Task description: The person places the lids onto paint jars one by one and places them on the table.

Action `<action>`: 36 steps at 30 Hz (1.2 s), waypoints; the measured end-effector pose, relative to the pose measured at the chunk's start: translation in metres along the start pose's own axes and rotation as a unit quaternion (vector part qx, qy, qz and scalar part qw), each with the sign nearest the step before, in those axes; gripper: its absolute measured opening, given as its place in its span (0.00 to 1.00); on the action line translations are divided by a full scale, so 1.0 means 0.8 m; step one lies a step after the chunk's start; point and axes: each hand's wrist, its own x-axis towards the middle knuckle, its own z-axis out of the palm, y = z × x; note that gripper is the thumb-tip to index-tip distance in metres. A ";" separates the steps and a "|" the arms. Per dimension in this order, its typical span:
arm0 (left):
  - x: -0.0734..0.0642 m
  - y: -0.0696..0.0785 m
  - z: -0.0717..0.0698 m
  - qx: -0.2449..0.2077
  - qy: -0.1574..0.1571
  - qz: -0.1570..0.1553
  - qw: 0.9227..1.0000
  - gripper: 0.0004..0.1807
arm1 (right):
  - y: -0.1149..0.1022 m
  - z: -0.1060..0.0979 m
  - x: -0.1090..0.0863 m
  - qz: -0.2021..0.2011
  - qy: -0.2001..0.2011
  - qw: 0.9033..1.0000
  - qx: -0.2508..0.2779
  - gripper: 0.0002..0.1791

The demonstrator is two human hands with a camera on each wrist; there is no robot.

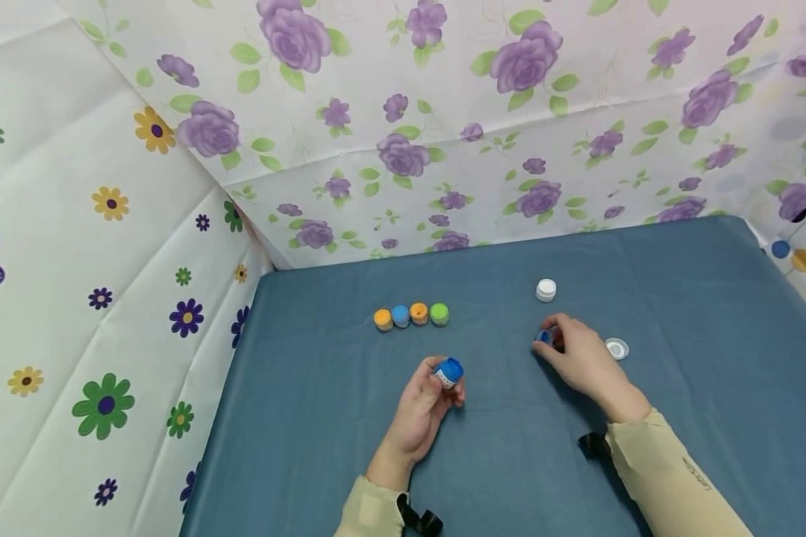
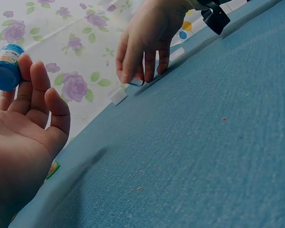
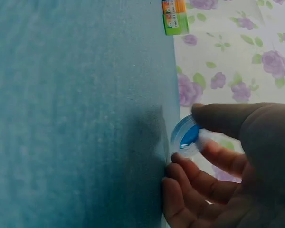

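My left hand holds a small blue jar above the cloth, pinched between thumb and fingers. In the left wrist view the jar has a printed label around its side. To the right, my right hand grips a small round lid at the cloth. The right wrist view shows this lid tilted on edge, with a clear rim and a blue middle. Whether it touches the cloth I cannot tell. A white lid lies beside the right hand, and a white jar stands behind it.
Several small jars stand in a row beyond the left hand: a yellow-orange jar, a light blue jar, an orange jar and a green jar. A blue cloth covers the table. Flowered sheets hang behind and at left.
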 end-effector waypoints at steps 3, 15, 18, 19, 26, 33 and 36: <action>0.000 -0.001 -0.001 -0.004 0.003 -0.002 1.000 0.20 | -0.001 0.001 -0.003 0.017 0.006 0.999 0.032 0.23; -0.001 0.002 0.002 -0.013 -0.022 0.022 0.999 0.17 | -0.042 0.000 -0.032 -0.004 0.000 0.985 0.172 0.20; 0.000 0.002 0.002 -0.009 -0.027 0.027 0.999 0.20 | -0.057 0.003 -0.039 -0.010 -0.009 0.978 0.206 0.16; 0.000 0.002 0.002 -0.006 -0.028 0.029 0.999 0.20 | -0.062 0.004 -0.042 -0.015 -0.015 0.976 0.217 0.15; 0.000 0.001 0.003 0.011 -0.019 0.011 1.000 0.21 | -0.089 0.012 -0.054 -0.070 -0.086 0.965 0.237 0.24; 0.000 0.000 0.002 0.015 -0.002 -0.009 1.000 0.22 | -0.101 0.024 -0.056 -0.114 -0.083 0.965 0.222 0.21; 0.000 0.001 0.001 0.010 0.000 -0.009 1.000 0.22 | -0.103 0.028 -0.056 -0.126 -0.066 0.966 0.218 0.21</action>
